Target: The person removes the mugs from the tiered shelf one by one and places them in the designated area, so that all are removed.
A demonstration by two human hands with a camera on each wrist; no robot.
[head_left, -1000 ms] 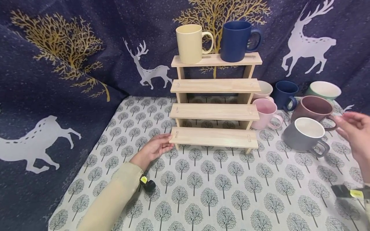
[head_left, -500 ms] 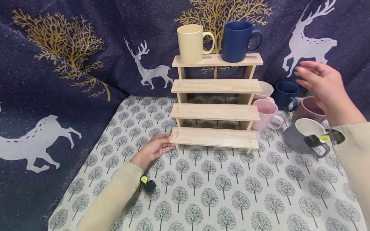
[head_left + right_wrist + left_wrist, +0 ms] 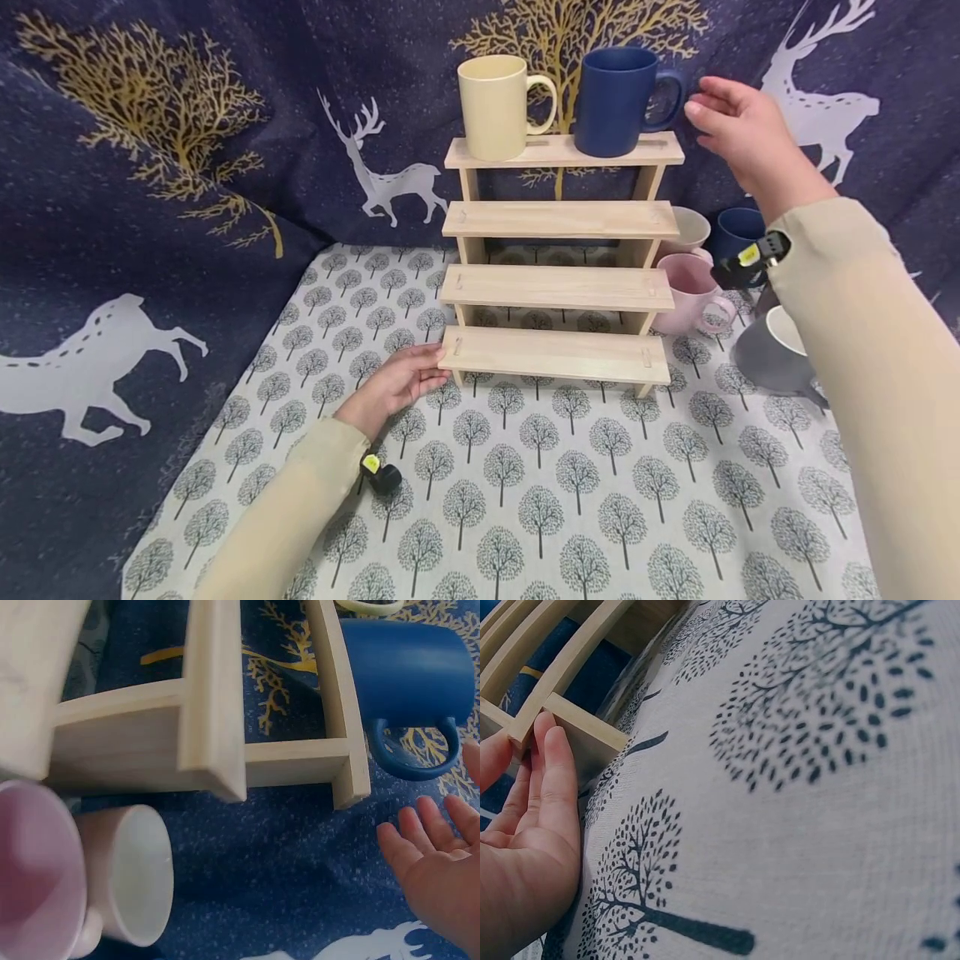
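Note:
A tiered wooden display shelf [image 3: 555, 218] with several steps stands on the table. Its top step carries a cream mug [image 3: 493, 112] and a navy blue mug [image 3: 615, 104], both with handles to the right. My left hand [image 3: 401, 385] pinches the left end of the lowest step, thumb above and fingers beneath; the left wrist view shows the fingertips [image 3: 555, 735] at the wood. My right hand [image 3: 738, 125] is raised just right of the navy mug's handle [image 3: 416, 761], fingers loosely bent, a small gap between them and the handle in the right wrist view.
Right of the shelf stand a pink mug [image 3: 686, 287], a whitish mug [image 3: 688, 227], another navy mug [image 3: 738, 229] and a grey mug [image 3: 772, 358]. My right sleeve covers part of this group. A dark curtain with deer and trees hangs behind the tree-print tablecloth [image 3: 525, 500].
My right hand has moved from beside the mauve mug's handle at the right, up and leftward to the navy mug on the top step. My left hand stays at the lowest step.

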